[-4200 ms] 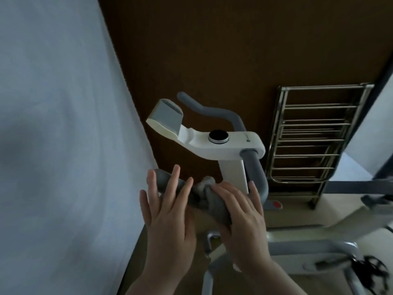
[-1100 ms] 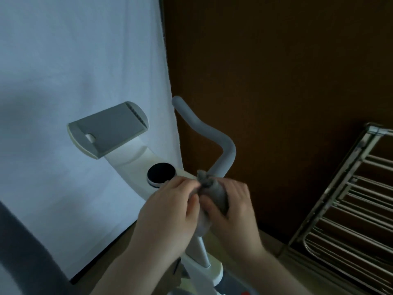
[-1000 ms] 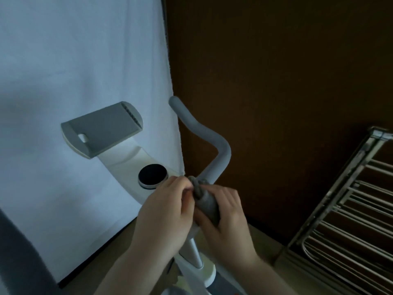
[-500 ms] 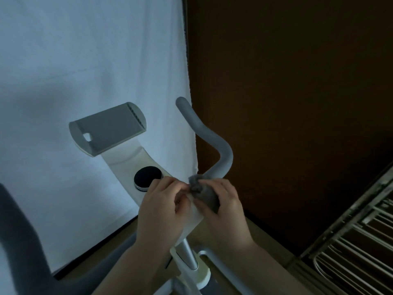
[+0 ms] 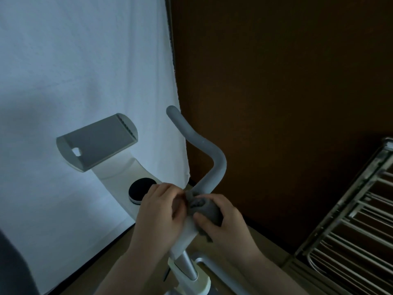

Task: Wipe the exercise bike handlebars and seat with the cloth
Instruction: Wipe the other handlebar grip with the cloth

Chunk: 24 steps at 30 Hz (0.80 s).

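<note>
A grey cloth (image 5: 205, 207) is bunched at the base of the right grey handlebar (image 5: 200, 143), where it meets the white bike console (image 5: 119, 177). My right hand (image 5: 221, 224) grips the cloth from the right. My left hand (image 5: 159, 211) pinches the cloth's left edge with curled fingers. The handlebar rises up and to the left from the cloth. A black round knob (image 5: 139, 189) sits just left of my left hand. The grey tablet holder (image 5: 95, 141) stands above it. The seat is not in view.
A white curtain (image 5: 74, 71) hangs behind the bike on the left. A dark brown wall (image 5: 276, 81) fills the right. A metal drying rack (image 5: 350, 220) leans at the right edge. The bike's silver post (image 5: 187, 265) drops below my hands.
Since 4.2 s ago both hands and the cloth moved from the near handlebar to the base of the far one. In the last second they have stayed there, working the cloth slightly.
</note>
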### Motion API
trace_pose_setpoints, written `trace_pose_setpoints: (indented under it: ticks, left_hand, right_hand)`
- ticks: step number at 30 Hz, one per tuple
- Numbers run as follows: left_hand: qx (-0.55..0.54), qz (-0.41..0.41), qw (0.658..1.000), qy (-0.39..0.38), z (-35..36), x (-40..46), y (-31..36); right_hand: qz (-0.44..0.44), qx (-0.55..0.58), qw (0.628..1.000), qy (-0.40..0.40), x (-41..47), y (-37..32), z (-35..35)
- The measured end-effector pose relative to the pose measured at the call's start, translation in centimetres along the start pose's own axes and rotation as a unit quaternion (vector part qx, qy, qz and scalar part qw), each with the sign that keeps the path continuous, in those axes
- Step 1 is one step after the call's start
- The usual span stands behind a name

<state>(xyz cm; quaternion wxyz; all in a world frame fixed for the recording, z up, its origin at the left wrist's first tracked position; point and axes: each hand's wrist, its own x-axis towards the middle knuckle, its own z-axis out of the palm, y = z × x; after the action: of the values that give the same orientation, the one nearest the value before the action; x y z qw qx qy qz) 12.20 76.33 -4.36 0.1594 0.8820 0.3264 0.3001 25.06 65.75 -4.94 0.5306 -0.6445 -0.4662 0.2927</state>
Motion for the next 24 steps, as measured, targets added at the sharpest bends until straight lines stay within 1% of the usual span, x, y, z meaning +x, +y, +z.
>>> trace_pose_setpoints:
  ticks: [1,2,3,4,6,7,8,9,11,13,14,17,18,19,21,22,24]
  left_hand:
    - [-0.005,-0.004,1.000,0.003,0.0,0.0,-0.1]
    - [-0.011,-0.009,1.000,0.004,0.0,0.0,-0.1]
    - [-0.015,-0.013,1.000,0.002,0.0,0.0,-0.2]
    - [-0.015,-0.010,1.000,-0.001,0.0,0.0,-0.2]
    - [-0.017,-0.003,1.000,-0.014,-0.1,-0.2,-0.5]
    - [-0.023,-0.001,1.000,-0.021,-0.2,-0.2,-0.6]
    - [-0.030,0.000,0.999,-0.028,-0.3,-0.2,-0.8]
    - [-0.039,0.003,0.999,-0.033,-0.5,-0.3,-0.9]
    - [-0.052,0.008,0.998,-0.039,-0.7,-0.4,-1.1]
    - [-0.052,0.021,0.997,-0.045,-0.9,-0.4,-1.1]
    - [-0.053,0.025,0.997,-0.045,-0.9,-0.4,-1.1]
    - [-0.061,0.023,0.997,-0.041,-1.0,-0.5,-1.3]
    - [-0.062,0.024,0.997,-0.041,-1.0,-0.6,-1.2]
    - [-0.060,0.026,0.997,-0.039,-1.0,-0.5,-1.2]
    - [-0.054,0.027,0.997,-0.039,-1.1,-0.4,-1.0]
    - [-0.053,0.024,0.997,-0.041,-1.1,-0.4,-1.0]
    - [-0.051,0.021,0.997,-0.050,-1.0,-0.3,-1.1]
  right_hand:
    - [-0.014,-0.007,1.000,-0.024,0.0,-0.3,0.1]
    - [-0.033,-0.043,0.998,-0.022,0.4,-0.2,-0.1]
    - [-0.050,-0.081,0.995,-0.002,0.8,0.1,-0.4]
    - [-0.060,-0.109,0.991,0.043,1.2,0.7,-0.6]
    - [-0.046,-0.117,0.981,0.150,1.4,1.4,-0.2]
    - [-0.038,-0.117,0.975,0.187,1.2,1.4,0.5]
    - [-0.033,-0.113,0.972,0.202,0.8,1.5,1.3]
    - [-0.034,-0.095,0.975,0.199,0.2,1.5,2.2]
    - [-0.023,-0.037,0.986,0.163,-0.4,0.9,2.9]
    - [0.001,-0.013,0.991,0.130,-0.1,0.5,1.8]
    - [0.009,-0.012,0.991,0.135,0.2,0.6,1.1]
    - [0.085,-0.008,0.973,0.214,0.6,1.5,0.9]
    - [0.106,-0.007,0.970,0.220,0.5,1.7,1.4]
    - [0.115,0.009,0.971,0.209,0.3,1.7,2.0]
    - [0.114,0.072,0.976,0.171,0.1,1.5,2.1]
    - [0.109,0.089,0.976,0.169,0.4,1.5,1.5]
    - [0.112,0.057,0.970,0.207,1.5,1.8,0.0]
